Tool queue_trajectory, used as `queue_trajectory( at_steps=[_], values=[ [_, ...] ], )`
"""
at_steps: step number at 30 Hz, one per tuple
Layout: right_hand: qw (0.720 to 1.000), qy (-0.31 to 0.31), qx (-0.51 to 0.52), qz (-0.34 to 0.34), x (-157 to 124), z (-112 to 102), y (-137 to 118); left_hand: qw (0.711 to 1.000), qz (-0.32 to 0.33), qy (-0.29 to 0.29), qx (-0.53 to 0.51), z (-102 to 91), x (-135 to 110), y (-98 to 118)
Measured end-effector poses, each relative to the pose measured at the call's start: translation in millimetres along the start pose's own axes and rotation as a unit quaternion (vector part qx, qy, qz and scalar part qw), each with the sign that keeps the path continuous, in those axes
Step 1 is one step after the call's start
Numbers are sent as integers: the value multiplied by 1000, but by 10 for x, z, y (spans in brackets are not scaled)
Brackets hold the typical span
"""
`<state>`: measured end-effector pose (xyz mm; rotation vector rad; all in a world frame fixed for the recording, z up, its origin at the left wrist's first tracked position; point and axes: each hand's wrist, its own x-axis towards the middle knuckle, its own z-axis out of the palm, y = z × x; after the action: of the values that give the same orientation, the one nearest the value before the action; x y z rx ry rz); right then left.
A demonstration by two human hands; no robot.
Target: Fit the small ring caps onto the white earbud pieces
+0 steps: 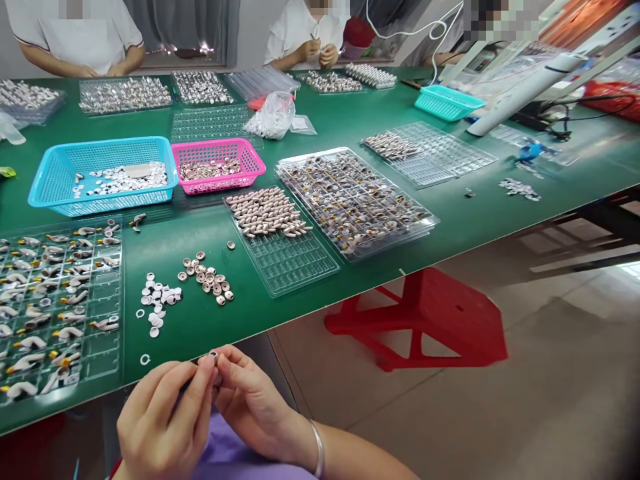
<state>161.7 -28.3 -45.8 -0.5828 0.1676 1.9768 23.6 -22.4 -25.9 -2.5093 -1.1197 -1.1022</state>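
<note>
Just off the table's front edge, my left hand (163,417) and my right hand (257,407) meet, fingertips pinched around a small round part (214,356) with a dark centre. Most of this part is hidden by the fingers. Beyond my hands on the green table lie a loose group of small cup-shaped parts (213,280) and a scatter of white discs (159,297). One white ring (145,359) lies near the edge. To the left, a clear compartment tray (103,347) holds rows of curved pale pieces with yellow bits.
A blue basket (55,180) and a pink basket (257,163) hold small parts. A tray of pinkish stemmed pieces (295,267) and a stack of filled trays (355,200) stand to the right. A red stool (455,320) is below the edge. Co-workers (305,40) sit opposite.
</note>
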Motion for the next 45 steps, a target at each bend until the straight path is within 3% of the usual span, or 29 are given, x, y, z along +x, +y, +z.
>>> queue_trajectory(
  at_steps=[9,19,26,33,37,39,40,41,43,45],
  values=[
    [999,2,-32,-14,8,-23,13,1000,0,-20,21,-27,17,11],
    [986,-1,-110,-124,-3,-47,64,998,-39,-21,-40,-53,-7,46],
    [983,-19,-124,-135,-16,-21,41,997,-39,-14,-66,-68,2,33],
    [989,-36,-109,-97,-16,-11,24,992,-96,12,-76,-56,71,15],
    [983,-37,-140,-109,-7,-58,9,976,-164,-1,-145,-91,65,-1],
    [960,-43,-223,-164,-23,-71,-26,951,-221,-37,-212,-113,66,-15],
    [933,-51,-287,-210,-38,-69,-53,933,-251,-59,-251,-119,68,-25],
    [894,-60,-358,-264,-56,-61,-85,911,-281,-83,-291,-120,68,-37],
    [787,-87,-491,-362,-93,-26,-156,859,-336,-122,-368,-109,63,-62],
    [703,-111,-574,-404,-116,20,-228,808,-379,-147,-426,-89,42,-88]
  ],
)
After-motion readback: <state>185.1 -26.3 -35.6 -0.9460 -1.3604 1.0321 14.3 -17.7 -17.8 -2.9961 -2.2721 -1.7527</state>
